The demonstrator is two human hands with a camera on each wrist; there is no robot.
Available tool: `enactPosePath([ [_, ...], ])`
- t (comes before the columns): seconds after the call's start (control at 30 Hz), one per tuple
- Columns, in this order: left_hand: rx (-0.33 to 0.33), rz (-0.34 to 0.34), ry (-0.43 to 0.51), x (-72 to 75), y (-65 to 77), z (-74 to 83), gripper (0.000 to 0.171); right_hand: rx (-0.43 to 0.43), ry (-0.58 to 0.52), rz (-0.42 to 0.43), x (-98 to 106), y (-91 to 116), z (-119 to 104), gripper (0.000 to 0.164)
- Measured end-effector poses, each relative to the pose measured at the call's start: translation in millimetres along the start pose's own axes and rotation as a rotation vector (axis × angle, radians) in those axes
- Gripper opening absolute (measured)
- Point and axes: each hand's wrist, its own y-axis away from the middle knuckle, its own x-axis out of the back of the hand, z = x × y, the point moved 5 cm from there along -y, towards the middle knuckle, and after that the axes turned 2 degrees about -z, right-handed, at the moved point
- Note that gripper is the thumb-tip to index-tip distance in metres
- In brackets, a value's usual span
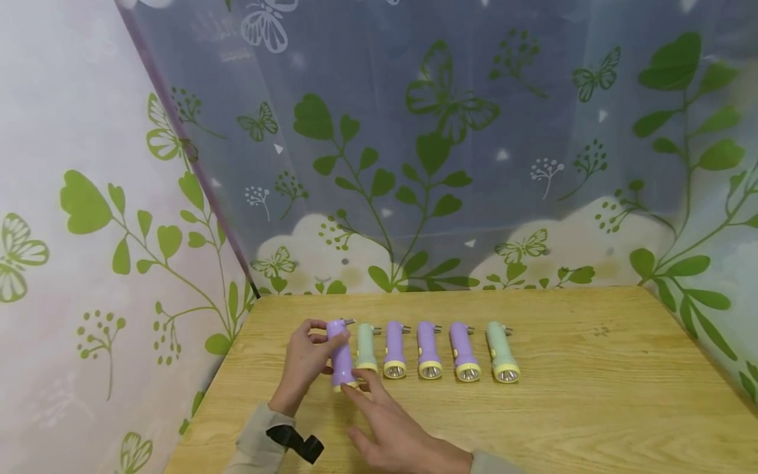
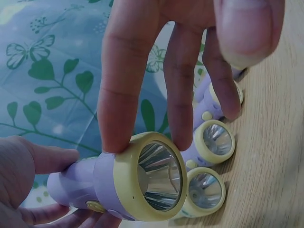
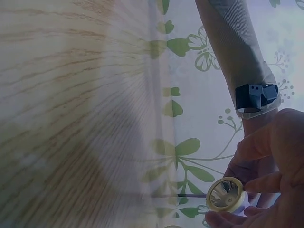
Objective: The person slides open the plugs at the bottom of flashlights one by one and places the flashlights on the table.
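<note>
My left hand grips a purple flashlight by its body, at the left end of a row of flashlights. Metal plug prongs stick out at its top, and its yellow-rimmed lens end points down toward me. Fingertips of my right hand touch the yellow rim; in the left wrist view these fingers are nearly straight, with the thumb apart from the flashlight. Just right of the held one lies a green flashlight, partly covered by my fingers. The right wrist view shows the held flashlight's lens between the hands.
Along the wooden table the row continues with purple flashlights and a green flashlight at its right end, lenses toward me. A patterned curtain hangs behind and beside the table. A black strap circles the left wrist.
</note>
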Motion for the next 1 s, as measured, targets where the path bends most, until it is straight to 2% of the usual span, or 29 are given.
enactPosePath([
  [0.33, 0.045, 0.016, -0.017, 3.7, -14.1, -10.7, 0.05, -0.028, 0.019, -0.005, -10.3, -11.1, 0.6, 0.064],
  [1.0, 0.07, 0.032, -0.097, 6.7, -35.7, -26.3, 0.05, -0.103, 0.06, -0.027, -23.0, -34.4, 5.6, 0.068],
])
